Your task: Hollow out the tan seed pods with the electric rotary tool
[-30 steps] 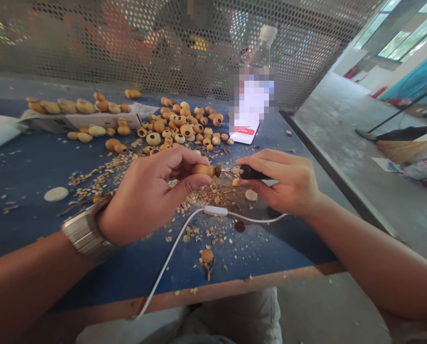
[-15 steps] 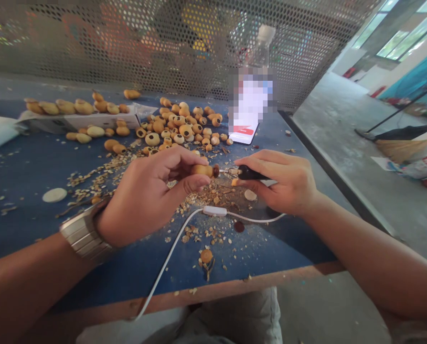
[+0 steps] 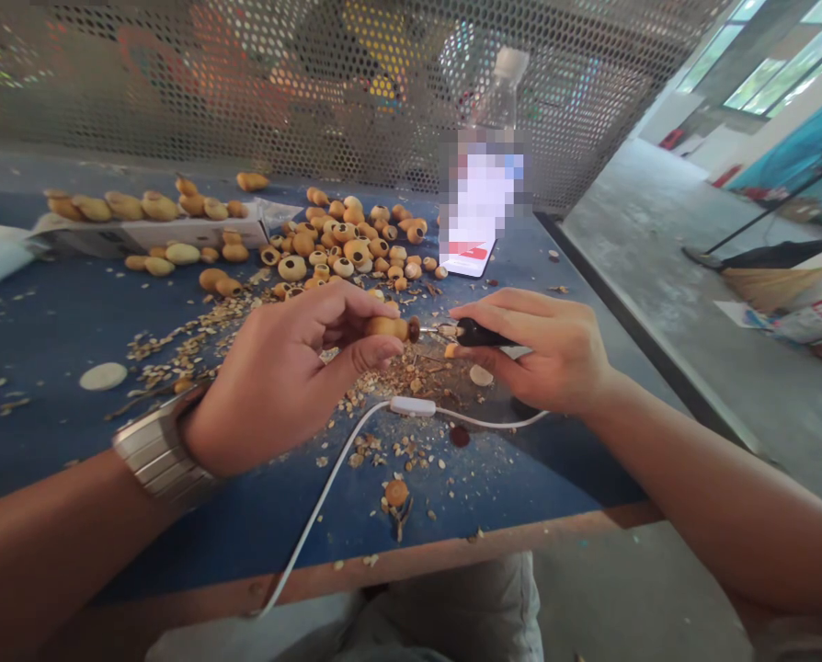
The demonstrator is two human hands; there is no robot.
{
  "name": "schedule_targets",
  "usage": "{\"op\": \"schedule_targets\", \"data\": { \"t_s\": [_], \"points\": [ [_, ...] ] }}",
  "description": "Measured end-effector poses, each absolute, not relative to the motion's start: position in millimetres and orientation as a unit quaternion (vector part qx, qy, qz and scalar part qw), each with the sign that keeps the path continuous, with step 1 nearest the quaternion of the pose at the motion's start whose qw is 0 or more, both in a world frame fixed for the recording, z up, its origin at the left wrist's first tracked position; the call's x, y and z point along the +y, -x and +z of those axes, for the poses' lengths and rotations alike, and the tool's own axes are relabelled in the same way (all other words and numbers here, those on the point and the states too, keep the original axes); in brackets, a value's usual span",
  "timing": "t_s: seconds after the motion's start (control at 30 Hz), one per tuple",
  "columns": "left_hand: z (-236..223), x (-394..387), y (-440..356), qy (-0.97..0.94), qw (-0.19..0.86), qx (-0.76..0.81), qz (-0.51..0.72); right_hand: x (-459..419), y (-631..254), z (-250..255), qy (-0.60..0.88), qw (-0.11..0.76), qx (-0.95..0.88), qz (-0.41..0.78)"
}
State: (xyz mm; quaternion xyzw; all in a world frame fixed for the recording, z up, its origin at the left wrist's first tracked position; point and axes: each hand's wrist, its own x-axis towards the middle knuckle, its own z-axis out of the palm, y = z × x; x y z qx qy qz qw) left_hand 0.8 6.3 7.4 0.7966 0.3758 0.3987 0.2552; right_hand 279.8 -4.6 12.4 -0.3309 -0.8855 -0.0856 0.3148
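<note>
My left hand is closed round a small tan gourd, its thumb below and fingers above. The gourd lies sideways, its dark brown end pointing right. My right hand grips a black-handled tool with a thin metal shaft. The shaft's tip meets the gourd's brown end; whether it goes inside cannot be made out. A small yellowish piece shows by my right fingertips. Under both hands lie chips and seeds, and a white cable with an inline switch crosses the blue table.
A pile of gourds, many with dark round holes, stands behind my hands. More gourds rest on a long white box at the left. A lit, partly blurred phone leans near a clear bottle. A perforated metal panel closes the back.
</note>
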Motion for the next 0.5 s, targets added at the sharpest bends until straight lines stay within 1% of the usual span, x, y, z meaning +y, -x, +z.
{"op": "schedule_targets", "data": {
  "t_s": [0.5],
  "points": [
    [8.0,6.4,-1.2,-0.792,0.259,0.386,0.395,-2.9,-280.0,12.2,0.326,0.319,-0.886,-0.083]
  ]
}}
